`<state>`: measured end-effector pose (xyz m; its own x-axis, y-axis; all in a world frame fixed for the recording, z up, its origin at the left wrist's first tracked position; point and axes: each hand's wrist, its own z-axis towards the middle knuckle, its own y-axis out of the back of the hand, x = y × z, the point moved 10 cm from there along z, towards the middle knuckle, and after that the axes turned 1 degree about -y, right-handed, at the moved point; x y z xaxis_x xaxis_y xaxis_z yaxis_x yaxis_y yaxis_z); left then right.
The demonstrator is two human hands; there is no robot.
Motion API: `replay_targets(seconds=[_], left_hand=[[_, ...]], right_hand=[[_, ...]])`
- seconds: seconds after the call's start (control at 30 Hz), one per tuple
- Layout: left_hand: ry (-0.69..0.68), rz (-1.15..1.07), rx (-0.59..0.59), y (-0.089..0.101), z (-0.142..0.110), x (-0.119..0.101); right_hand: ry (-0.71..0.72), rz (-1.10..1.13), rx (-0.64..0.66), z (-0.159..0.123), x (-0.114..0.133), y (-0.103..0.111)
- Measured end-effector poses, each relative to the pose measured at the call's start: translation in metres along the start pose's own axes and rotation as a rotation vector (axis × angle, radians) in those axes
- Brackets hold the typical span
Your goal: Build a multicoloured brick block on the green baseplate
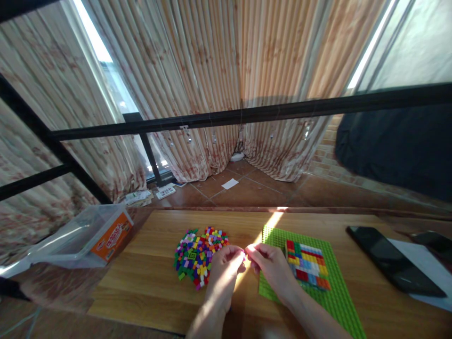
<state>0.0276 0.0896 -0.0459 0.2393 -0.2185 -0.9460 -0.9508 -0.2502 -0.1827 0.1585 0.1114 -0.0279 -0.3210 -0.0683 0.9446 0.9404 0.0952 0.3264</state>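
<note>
My left hand [228,263] and my right hand [266,261] meet over the middle of the wooden table, fingertips pinched close together. Whatever sits between them is too small and too brightly lit to name, though a hint of pink shows. Left of my left hand lies a loose pile of small coloured building bricks [197,252]. Beneath my right wrist, a green baseplate [341,278] carries a block of bricks [307,263] in rows of red, yellow, white, blue and orange.
A dark tablet-like slab [391,259] lies at the right, partly over a white sheet [429,263]. A clear plastic bin [76,235] with an orange label stands off the table's left end. Beyond the wooden table [141,273] are a black rail [212,120] and curtains.
</note>
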Motion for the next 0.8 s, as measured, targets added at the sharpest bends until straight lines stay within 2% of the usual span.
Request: replay_targets(seconds=[0.1,0.2,0.3,0.4,0.47,0.63,0.8], left_hand=[[-0.058,-0.029,-0.086,0.022,0.001,-0.02],[-0.098,-0.064,-0.158,0.044,0.003,-0.033],[-0.096,-0.07,-0.17,0.051,0.004,-0.036],[-0.064,-0.05,-0.088,0.039,0.004,-0.031],[-0.049,-0.041,-0.029,0.027,0.003,-0.027],[-0.041,0.052,0.028,0.009,0.006,-0.018],[-0.072,0.157,0.138,-0.017,0.001,-0.014]], right_hand=[[0.069,-0.204,-0.052,0.002,-0.004,0.002],[0.097,-0.289,-0.055,0.002,-0.008,-0.006],[0.116,-0.316,-0.011,0.0,-0.005,-0.018],[0.149,-0.283,0.066,-0.002,0.004,-0.03],[0.152,-0.207,0.084,-0.002,0.008,-0.029],[0.093,-0.063,-0.051,-0.002,0.007,0.004],[0.148,-0.036,-0.039,-0.011,0.021,0.022]])
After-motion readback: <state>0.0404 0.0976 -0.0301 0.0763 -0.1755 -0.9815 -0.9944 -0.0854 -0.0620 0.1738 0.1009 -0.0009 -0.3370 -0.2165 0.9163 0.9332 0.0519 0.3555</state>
